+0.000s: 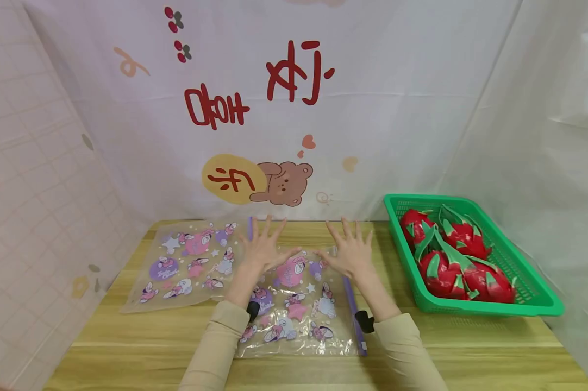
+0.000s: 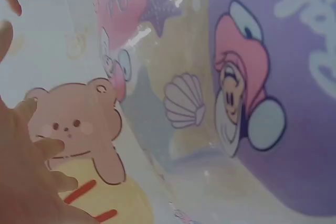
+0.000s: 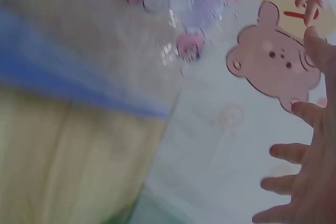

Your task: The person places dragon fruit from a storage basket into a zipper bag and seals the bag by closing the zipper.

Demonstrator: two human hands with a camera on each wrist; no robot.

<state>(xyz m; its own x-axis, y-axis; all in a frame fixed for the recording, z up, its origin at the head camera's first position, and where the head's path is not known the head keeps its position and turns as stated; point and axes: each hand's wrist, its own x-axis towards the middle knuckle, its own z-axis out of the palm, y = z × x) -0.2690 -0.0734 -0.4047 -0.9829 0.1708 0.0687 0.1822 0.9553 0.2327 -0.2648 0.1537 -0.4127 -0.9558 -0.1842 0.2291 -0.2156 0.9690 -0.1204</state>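
Two clear plastic zip bags printed with pink and purple cartoon figures lie on the wooden table. The nearer bag (image 1: 296, 312) is in the middle, its purple slider edge on the right; the other bag (image 1: 188, 266) lies to the left. Over the far part of the middle bag, my left hand (image 1: 261, 251) and right hand (image 1: 351, 252) have their fingers straight and spread, thumbs pointing inward. Neither holds anything. In the wrist views, the left hand (image 2: 26, 166) and right hand (image 3: 310, 156) also appear with fingers apart. Whether they touch the bag I cannot tell.
To the right, a green plastic basket (image 1: 406, 266) holds several red dragon fruits (image 1: 489, 282) with green scales. A white printed cloth (image 1: 372, 108) hangs behind the table and along both sides. Wooden tabletop (image 1: 142, 353) shows at the front left.
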